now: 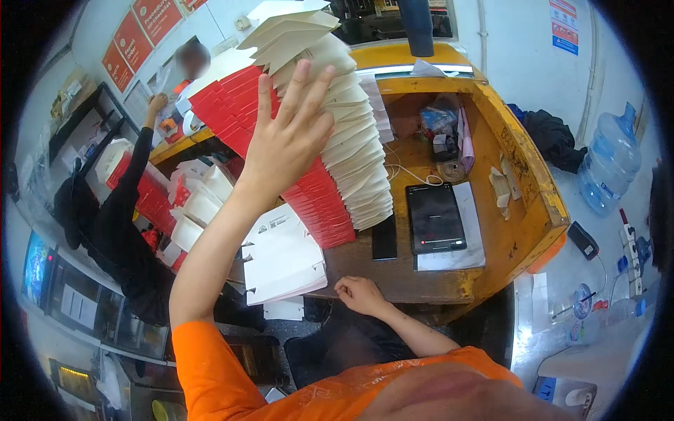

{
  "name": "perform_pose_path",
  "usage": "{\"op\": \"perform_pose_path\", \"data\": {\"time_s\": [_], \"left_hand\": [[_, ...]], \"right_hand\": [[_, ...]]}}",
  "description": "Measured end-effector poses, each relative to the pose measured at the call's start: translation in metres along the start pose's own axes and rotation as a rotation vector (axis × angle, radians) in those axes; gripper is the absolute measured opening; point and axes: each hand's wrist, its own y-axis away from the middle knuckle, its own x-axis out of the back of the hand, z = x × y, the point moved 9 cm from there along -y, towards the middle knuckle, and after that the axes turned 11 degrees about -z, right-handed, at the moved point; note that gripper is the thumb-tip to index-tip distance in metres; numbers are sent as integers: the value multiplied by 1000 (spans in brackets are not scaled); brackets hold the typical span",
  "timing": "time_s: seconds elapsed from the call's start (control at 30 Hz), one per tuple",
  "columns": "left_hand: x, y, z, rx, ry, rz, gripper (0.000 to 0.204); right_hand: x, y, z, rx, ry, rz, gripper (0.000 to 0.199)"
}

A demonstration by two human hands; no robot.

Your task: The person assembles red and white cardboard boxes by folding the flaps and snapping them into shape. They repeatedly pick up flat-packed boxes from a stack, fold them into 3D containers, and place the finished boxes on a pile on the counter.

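Up high, the left hand (284,137) is raised with its fingers spread wide and its palm laid flat against a tall, leaning stack of folded cartons (330,133), red on one side and white on the other. It grips nothing; it only presses on the side of the stack. The stack stands on a worn wooden table (505,238) with a yellow rim and tilts toward the upper left. Lower down, the right hand (359,293) rests on the near edge of the table, fingers curled loosely, holding nothing. Just to its left lies a smaller pile of flat white cartons (281,259), touching the base of the tall stack. A dark tablet (435,219) lies on a sheet of paper farther right on the table. At the left, another person in black (116,231) reaches up beside more red and white boxes (189,203).
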Motion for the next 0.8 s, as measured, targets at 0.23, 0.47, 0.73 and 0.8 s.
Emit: {"op": "perform_pose_path", "data": {"time_s": [0.23,0.47,0.73,0.8], "left_hand": [[-14,-4,19,-220,-215,-119,8],[-14,-7,14,-193,37,-288,18],[-14,-7,8,-177,160,-255,25],[-15,-8,8,-175,145,-259,22]], "right_hand": [[1,1,-1,0,8,6,16],[2,1,-2,4,0,16,16],[3,-1,-5,6,16,9,14],[2,0,-4,15,8,11,14]]}}
